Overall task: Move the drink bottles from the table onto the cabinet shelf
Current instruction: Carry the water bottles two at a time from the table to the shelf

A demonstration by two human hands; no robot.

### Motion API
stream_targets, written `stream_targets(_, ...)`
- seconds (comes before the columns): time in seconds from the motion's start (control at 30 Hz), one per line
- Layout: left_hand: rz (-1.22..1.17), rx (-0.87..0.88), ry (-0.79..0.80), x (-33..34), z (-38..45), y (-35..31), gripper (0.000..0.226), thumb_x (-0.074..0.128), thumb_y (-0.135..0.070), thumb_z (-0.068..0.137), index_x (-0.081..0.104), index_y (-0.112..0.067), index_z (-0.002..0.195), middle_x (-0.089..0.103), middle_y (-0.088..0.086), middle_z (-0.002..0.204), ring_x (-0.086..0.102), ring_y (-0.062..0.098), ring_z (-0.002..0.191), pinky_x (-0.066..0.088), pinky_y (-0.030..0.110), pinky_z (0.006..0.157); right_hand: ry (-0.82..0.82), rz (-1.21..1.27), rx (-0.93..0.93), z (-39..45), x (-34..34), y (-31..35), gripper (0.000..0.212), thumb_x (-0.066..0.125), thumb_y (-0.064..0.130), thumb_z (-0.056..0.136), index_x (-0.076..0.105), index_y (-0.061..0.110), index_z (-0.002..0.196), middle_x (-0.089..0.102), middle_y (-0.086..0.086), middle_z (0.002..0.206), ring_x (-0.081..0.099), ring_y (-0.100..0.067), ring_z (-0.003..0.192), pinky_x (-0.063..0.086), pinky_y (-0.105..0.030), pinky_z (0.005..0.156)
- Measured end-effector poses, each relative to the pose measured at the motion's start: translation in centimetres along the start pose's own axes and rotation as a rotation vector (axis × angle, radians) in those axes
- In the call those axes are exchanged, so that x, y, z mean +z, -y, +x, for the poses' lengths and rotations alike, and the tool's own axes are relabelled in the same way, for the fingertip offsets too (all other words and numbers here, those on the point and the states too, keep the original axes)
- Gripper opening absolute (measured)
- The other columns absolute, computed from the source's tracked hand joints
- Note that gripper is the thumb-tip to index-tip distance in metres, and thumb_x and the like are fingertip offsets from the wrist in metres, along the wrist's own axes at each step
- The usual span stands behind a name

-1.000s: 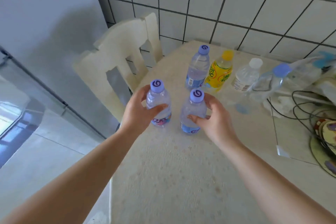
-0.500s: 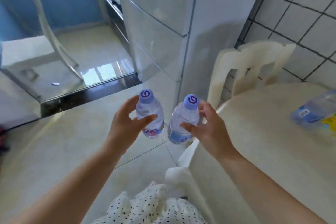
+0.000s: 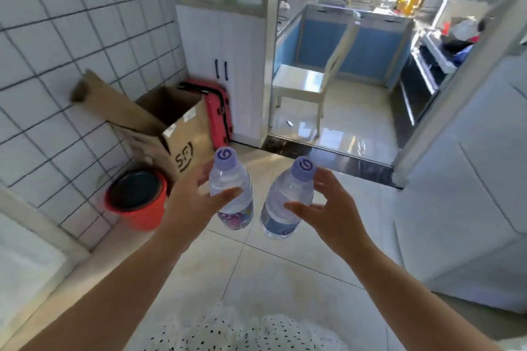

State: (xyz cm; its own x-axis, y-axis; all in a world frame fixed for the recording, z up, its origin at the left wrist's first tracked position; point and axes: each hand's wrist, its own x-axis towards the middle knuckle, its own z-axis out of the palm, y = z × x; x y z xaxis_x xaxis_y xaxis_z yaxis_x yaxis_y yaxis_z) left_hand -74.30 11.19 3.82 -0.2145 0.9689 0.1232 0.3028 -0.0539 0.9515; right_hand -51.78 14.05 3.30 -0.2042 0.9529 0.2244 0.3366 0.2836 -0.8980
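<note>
I carry two clear water bottles with purple caps, held upright over the tiled floor. My left hand grips the left water bottle, which has a pink and purple label. My right hand grips the right water bottle, which has a blue label and leans slightly left. A white cabinet with two dark handles and a glass-fronted upper part stands ahead on the left. The table is out of view.
An open cardboard box and a red suitcase stand against the tiled wall on the left, with a red bucket in front. A white chair stands beyond a dark door sill. A white appliance fills the right.
I have turned left, away from the table and chair, with both bottles still in my hands. The cabinet, cardboard box and bucket have come into view.
</note>
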Motion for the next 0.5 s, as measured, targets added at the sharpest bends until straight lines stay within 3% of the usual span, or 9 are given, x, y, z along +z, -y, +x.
stream_targets(0.13, 0.087, -0.055, -0.243, -9.4, -2.4, 1.6, 0.044, 0.08, -0.021, 0.073, 0.062, -0.028, 0.112, 0.068, -0.019, 0.095, 0.064, -0.004, 0.085, 0.044, 0.006, 0.068, 0.211, 0.064, -0.065, 3.2, 9.2, 3.4, 0.06, 0.083, 0.018, 0.065, 0.049, 0.05, 0.102, 0.057, 0.031, 0.104, 0.057, 0.007, 0.1, 0.049, -0.009, 0.065)
stream_targets(0.2, 0.091, -0.085, -0.361, -13.5, -4.0, 2.5, 0.044, 0.083, -0.022, 0.07, 0.063, -0.026, 0.109, 0.069, -0.013, 0.096, 0.065, 0.0, 0.084, 0.047, 0.011, 0.071, 0.314, 0.072, -0.102, 4.4, 13.8, 5.1, 0.059, 0.084, 0.017, 0.065, 0.05, 0.052, 0.099, 0.058, 0.033, 0.101, 0.056, 0.013, 0.097, 0.051, -0.012, 0.066)
stream_targets(0.3, 0.076, -0.155, -0.527, -18.8, -6.3, 3.7, 0.046, 0.086, -0.03, 0.065, 0.063, -0.035, 0.104, 0.069, -0.013, 0.101, 0.064, 0.005, 0.092, 0.046, 0.014, 0.076, 0.487, 0.086, -0.164, 5.8, 20.4, 7.8, 0.056, 0.082, 0.019, 0.067, 0.05, 0.051, 0.1, 0.061, 0.027, 0.103, 0.058, 0.005, 0.098, 0.053, -0.019, 0.073)
stream_targets(0.43, 0.054, -0.236, -0.735, -25.1, -8.2, 6.0, 0.045, 0.082, -0.021, 0.071, 0.057, -0.051, 0.094, 0.069, -0.027, 0.093, 0.063, -0.007, 0.093, 0.042, 0.012, 0.076, 0.658, 0.104, -0.227, 7.8, 29.0, 10.6, 0.049, 0.081, 0.021, 0.068, 0.056, 0.041, 0.105, 0.066, 0.016, 0.1, 0.062, 0.002, 0.089, 0.046, -0.009, 0.071)
stream_targets(0.5, 0.042, -0.273, -0.828, -28.5, -8.6, 7.3, 0.045, 0.081, -0.018, 0.073, 0.059, -0.051, 0.093, 0.069, -0.035, 0.087, 0.061, -0.016, 0.087, 0.041, 0.012, 0.075, 0.741, 0.119, -0.235, 9.0, 33.5, 11.7, 0.048, 0.08, 0.027, 0.069, 0.058, 0.035, 0.11, 0.069, 0.013, 0.102, 0.063, 0.0, 0.093, 0.048, -0.016, 0.075)
